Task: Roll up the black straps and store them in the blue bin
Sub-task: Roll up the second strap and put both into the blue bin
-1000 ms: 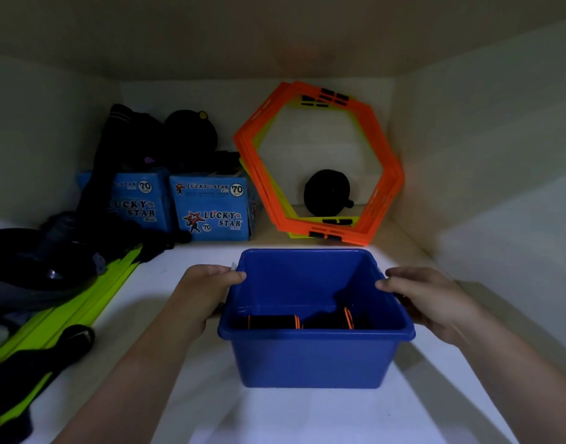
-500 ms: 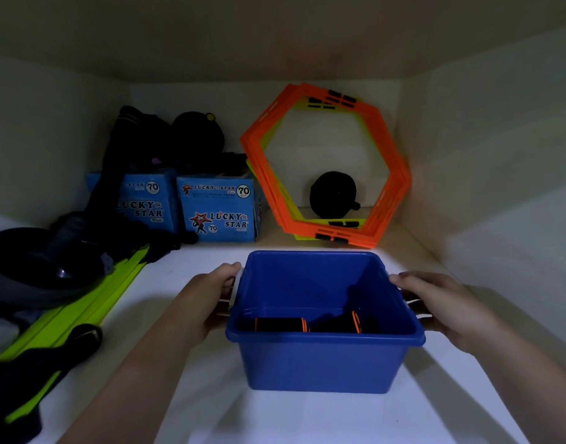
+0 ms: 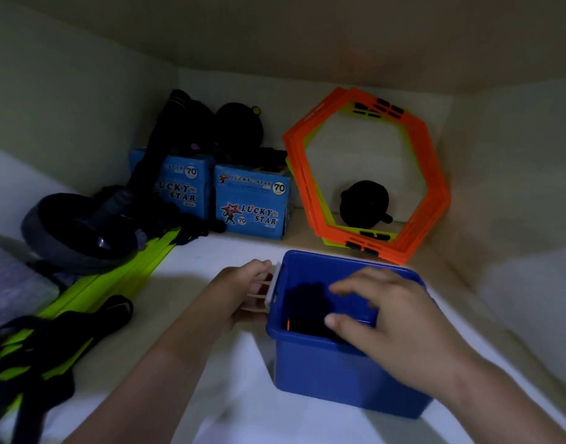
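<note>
The blue bin [image 3: 332, 370] stands on the white shelf, low and right of centre. Dark rolled black straps [image 3: 307, 315] with orange edges lie inside it, mostly in shadow. My left hand [image 3: 243, 293] grips the white handle on the bin's left side. Over the bin's opening hovers my right hand [image 3: 390, 318], fingers spread and empty, covering part of the inside.
Orange and yellow hexagon rings [image 3: 432, 200] lean against the back wall with a black round object [image 3: 365, 205] behind them. Two blue Lucky Star boxes [image 3: 252, 203] stand at the back. Black gear [image 3: 79, 229], lime-green bars [image 3: 115, 277] and loose straps [image 3: 34, 347] fill the left.
My right hand left the bin's right rim and moved over its opening. The view shifted left and the bin now appears turned. My left hand stays on the left handle.
</note>
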The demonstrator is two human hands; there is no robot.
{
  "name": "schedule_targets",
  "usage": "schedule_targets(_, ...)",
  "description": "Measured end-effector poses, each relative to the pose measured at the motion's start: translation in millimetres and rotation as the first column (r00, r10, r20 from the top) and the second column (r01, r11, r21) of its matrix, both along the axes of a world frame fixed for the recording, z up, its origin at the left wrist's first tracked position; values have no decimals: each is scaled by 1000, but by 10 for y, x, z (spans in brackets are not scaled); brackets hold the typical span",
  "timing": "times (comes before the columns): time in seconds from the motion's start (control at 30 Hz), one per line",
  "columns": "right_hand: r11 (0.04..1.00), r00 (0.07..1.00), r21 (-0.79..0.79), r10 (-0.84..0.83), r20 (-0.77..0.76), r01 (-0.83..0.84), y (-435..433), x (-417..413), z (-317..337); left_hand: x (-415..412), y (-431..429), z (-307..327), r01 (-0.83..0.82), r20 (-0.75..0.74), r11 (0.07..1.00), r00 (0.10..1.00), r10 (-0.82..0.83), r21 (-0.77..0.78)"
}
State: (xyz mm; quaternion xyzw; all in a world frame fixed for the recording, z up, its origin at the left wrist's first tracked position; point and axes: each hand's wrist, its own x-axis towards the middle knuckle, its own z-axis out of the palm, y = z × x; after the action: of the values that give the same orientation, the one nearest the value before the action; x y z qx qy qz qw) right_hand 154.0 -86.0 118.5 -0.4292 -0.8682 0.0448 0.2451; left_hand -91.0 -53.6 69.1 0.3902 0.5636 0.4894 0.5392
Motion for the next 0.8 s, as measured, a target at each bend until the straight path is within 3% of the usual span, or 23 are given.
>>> schedule_targets(0.2,992,992,-62,117,57,-113,-61,-392,-156,-25,-12,-118,63,199,995,977,-77,77)
schedule_targets(0.5,974,980,-115,193,-41,-196,-45,-424,-309,-54,106,-150,1,125,990,992,-19,141)
schedule_targets(0.8,975,980,-99,191,-62,-197,-57,-425,-338,-117,123,-226,6,280,992,959,-41,125)
